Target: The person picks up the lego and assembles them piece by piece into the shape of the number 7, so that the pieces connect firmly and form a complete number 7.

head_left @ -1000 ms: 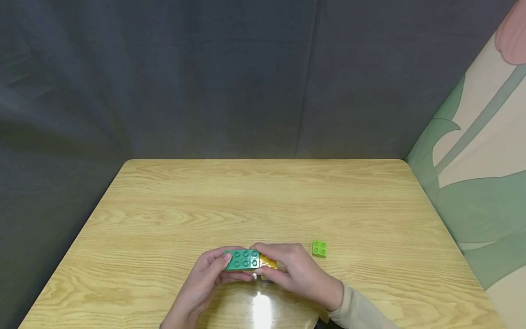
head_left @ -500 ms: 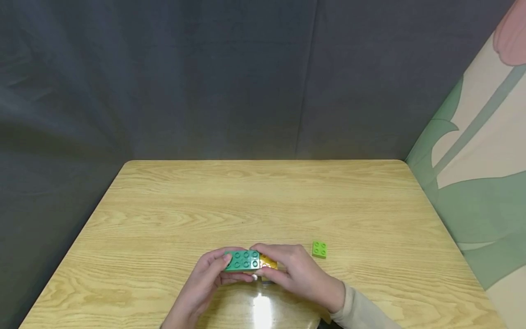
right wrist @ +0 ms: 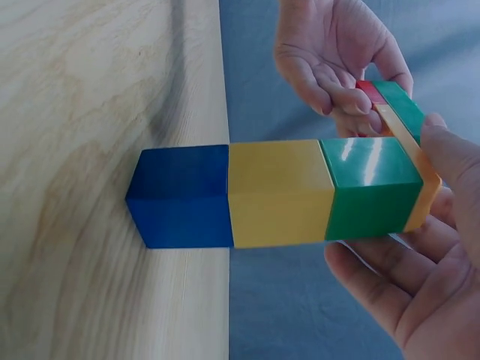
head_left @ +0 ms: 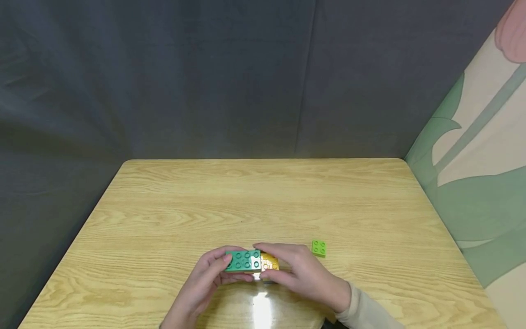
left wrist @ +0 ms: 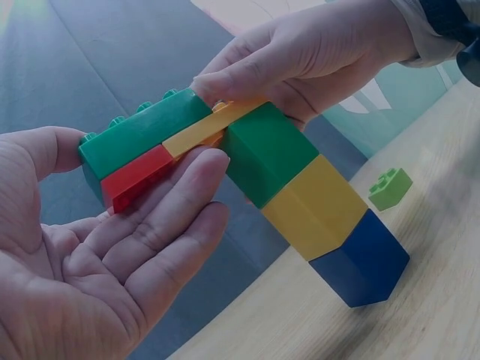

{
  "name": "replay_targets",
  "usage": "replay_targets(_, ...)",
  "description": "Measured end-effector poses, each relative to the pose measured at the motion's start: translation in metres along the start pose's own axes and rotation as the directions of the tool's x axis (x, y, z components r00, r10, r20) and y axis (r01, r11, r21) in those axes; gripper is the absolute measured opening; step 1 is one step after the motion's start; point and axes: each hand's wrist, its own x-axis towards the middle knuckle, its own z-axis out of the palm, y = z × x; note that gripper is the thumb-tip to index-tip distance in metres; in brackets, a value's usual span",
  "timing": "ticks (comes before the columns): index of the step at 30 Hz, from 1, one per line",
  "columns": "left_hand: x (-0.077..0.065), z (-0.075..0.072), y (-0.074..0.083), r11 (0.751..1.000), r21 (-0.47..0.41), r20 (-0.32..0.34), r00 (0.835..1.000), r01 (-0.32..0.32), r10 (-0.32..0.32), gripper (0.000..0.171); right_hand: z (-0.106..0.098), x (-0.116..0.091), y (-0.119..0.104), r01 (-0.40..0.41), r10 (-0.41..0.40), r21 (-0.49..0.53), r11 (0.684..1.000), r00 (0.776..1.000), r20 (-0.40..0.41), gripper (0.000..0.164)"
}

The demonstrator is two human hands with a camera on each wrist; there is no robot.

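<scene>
A built-up piece of toy building bricks is held between both hands near the table's front. Its top is a long green brick [head_left: 244, 261], with a small red brick [left wrist: 139, 176] and a yellow-orange plate [left wrist: 206, 130] beneath. Under the plate's other end runs a column of a green brick [left wrist: 274, 154], a yellow brick [left wrist: 315, 210] and a blue brick [left wrist: 364, 262]. My left hand [head_left: 203, 276] grips the long green brick's left end, thumb on the studs and fingers below. My right hand [head_left: 306, 269] holds the plate's right end between thumb and fingers.
A small lime-green brick [head_left: 318, 248] sits on the wooden table [head_left: 255, 196], right of my right hand. A dark curtain [head_left: 230, 82] hangs behind the table. At the right is a cloth with a flower print [head_left: 489, 183].
My right hand has shifted slightly right and its fingers have loosened a little, so more of the yellow-orange plate shows. The left hand stays nearly still; the lime-green brick stays in place.
</scene>
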Motion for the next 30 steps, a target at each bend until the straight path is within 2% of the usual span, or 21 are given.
replay_targets(6, 0.000, 0.000, -0.001, 1.000, -0.002, -0.003, 1.000, -0.005, 0.005, 0.035, -0.008, -0.008, 0.001, -0.025, 0.024, -0.016, 1.000, 1.000, -0.017, 0.052)
replay_targets(13, -0.001, 0.001, -0.001, 1.000, -0.001, -0.001, 1.000, -0.023, 0.023, 0.035, -0.020, -0.022, 0.007, -0.007, 0.001, -0.081, 0.997, 0.997, -0.079, 0.050)
replay_targets(21, -0.001, 0.001, 0.000, 1.000, -0.008, -0.005, 1.000, -0.015, 0.015, 0.034, -0.033, -0.037, 0.013, -0.067, 0.054, -0.099, 0.993, 0.989, -0.135, 0.043)
replay_targets(30, -0.001, 0.000, -0.002, 0.999, -0.022, 0.021, 0.999, -0.038, 0.039, 0.036, -0.042, -0.052, 0.022, -0.141, 0.112, -0.161, 0.977, 0.978, -0.176, 0.041)
